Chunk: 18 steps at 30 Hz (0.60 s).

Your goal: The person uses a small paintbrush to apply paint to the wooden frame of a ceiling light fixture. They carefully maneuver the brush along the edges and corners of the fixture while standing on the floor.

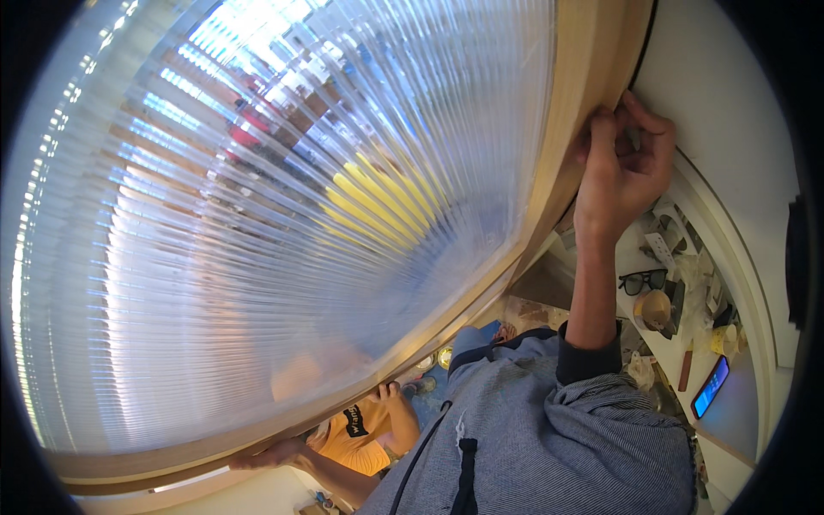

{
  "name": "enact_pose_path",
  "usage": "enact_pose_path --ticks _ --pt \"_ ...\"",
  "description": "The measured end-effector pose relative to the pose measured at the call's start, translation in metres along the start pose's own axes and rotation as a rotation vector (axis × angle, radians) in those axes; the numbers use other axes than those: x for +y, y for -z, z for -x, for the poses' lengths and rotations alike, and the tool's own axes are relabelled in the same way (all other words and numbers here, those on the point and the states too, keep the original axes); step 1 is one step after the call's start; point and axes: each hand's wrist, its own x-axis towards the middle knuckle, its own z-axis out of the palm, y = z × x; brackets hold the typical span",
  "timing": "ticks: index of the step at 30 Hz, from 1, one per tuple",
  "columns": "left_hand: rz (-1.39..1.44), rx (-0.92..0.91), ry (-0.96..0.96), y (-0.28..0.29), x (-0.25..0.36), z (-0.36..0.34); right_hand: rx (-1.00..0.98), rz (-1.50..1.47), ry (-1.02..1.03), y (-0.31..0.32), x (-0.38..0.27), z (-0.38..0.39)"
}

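Note:
A large ribbed, see-through panel (pixel 343 283) in a pale wooden frame (pixel 536 202) fills the left and middle of the view, tilted. My left hand (pixel 279 452) holds the frame's lower edge from beneath, its fingers stretched flat along the wood. At the frame's right side, by the dark seam next to a white surface (pixel 712 86), my right hand (pixel 625 163) is raised. Its fingers are curled and pinched together; whatever lies between them is too small to make out.
A person in an orange shirt (pixel 356 446) stands beyond the lower frame, one hand (pixel 389 395) raised near it. On the right, a cluttered white shelf carries dark glasses (pixel 644 281), a round tan container (pixel 652 309), plastic wrapping (pixel 639 371) and a lit phone (pixel 711 388).

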Motion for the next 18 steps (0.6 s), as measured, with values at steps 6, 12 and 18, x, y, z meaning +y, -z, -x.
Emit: enact_pose_path --ticks 6,12,18 --pt "0.051 -0.072 0.071 0.004 -0.007 -0.001 -0.012 -0.098 -0.060 0.000 -0.008 0.000" --pt "0.056 -0.075 0.089 0.002 -0.006 0.000 0.028 -0.080 -0.074 -0.003 -0.004 -0.001" --pt "-0.001 -0.013 0.078 0.006 -0.010 -0.002 0.046 -0.001 -0.021 -0.005 -0.007 0.000"
